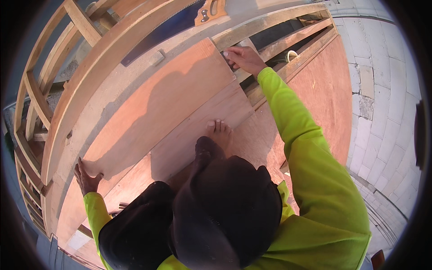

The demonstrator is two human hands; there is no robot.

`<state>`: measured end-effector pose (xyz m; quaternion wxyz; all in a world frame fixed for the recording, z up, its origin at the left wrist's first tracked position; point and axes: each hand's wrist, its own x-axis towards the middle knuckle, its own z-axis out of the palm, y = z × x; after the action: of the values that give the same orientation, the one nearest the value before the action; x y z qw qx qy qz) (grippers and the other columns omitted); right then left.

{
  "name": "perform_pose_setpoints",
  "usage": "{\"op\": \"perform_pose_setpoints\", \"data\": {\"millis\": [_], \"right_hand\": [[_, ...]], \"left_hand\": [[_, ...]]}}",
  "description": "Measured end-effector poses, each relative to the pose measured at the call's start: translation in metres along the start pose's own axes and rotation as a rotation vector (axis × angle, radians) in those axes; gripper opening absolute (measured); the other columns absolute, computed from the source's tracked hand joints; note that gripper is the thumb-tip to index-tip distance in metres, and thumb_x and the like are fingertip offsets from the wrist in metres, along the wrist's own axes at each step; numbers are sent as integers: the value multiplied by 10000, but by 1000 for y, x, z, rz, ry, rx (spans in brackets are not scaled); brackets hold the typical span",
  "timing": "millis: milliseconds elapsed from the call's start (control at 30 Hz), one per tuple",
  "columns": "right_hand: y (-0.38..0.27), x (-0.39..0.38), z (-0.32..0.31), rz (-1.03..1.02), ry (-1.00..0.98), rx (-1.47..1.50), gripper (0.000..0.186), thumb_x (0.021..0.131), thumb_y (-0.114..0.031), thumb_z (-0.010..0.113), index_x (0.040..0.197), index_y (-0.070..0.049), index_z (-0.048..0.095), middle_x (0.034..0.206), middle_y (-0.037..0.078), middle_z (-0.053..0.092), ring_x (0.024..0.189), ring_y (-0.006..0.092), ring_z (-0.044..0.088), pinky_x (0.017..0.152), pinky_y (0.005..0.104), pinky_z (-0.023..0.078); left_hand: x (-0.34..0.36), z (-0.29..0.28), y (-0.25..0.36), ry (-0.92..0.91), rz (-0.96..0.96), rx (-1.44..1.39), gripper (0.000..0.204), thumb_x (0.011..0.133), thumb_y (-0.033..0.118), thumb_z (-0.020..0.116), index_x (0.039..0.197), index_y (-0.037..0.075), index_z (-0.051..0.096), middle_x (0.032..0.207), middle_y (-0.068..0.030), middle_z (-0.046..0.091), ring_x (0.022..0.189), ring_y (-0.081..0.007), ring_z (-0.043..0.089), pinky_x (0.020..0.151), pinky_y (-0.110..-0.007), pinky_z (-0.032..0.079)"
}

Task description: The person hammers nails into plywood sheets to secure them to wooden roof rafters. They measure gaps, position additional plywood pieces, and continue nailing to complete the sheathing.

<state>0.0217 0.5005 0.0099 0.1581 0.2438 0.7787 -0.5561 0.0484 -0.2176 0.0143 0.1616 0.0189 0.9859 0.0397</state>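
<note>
A long plywood strip (157, 96) lies slantwise in front of me, with a shadow across it. My left hand (88, 177) rests at the strip's lower left part, fingers spread and thumb apart. At the strip's upper right end is my right hand (243, 58), with its fingers curled and pinched together beside the corner. Whatever they may grip there is too small to make out. A second, paler plywood piece (193, 117) sits against the strip's near side, and my bare foot (219, 130) is on it.
A handsaw (211, 12) with a wooden handle lies beyond the strip, near a small wood block (156, 58). Curved wooden framing (74, 101) rises at the left. Open framing (288, 42) with gaps lies by my right hand. Pale paving (378, 103) runs along the right.
</note>
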Motion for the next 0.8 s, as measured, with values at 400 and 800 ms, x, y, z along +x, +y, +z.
{"op": "perform_pose_setpoints", "data": {"millis": [400,800], "right_hand": [[7,10,74,-635,604,-390,468,961,-264,598,1311,26,484,1288,224,510,1190,381,471,1027,459,374],[-119,-9,320,-1242,-317,-770,758,870,-498,688,1433,-66,422,1399,153,475,1305,346,440,1107,462,295]], "left_hand": [[-19,8,18,-34,-413,38,1319,550,229,929,1585,158,114,1626,-191,123,1513,-370,123,1153,-660,213],[-59,58,14,97,-577,-152,1213,753,685,690,1582,41,82,1626,-292,-31,1512,-448,-73,1131,-707,41]]}}
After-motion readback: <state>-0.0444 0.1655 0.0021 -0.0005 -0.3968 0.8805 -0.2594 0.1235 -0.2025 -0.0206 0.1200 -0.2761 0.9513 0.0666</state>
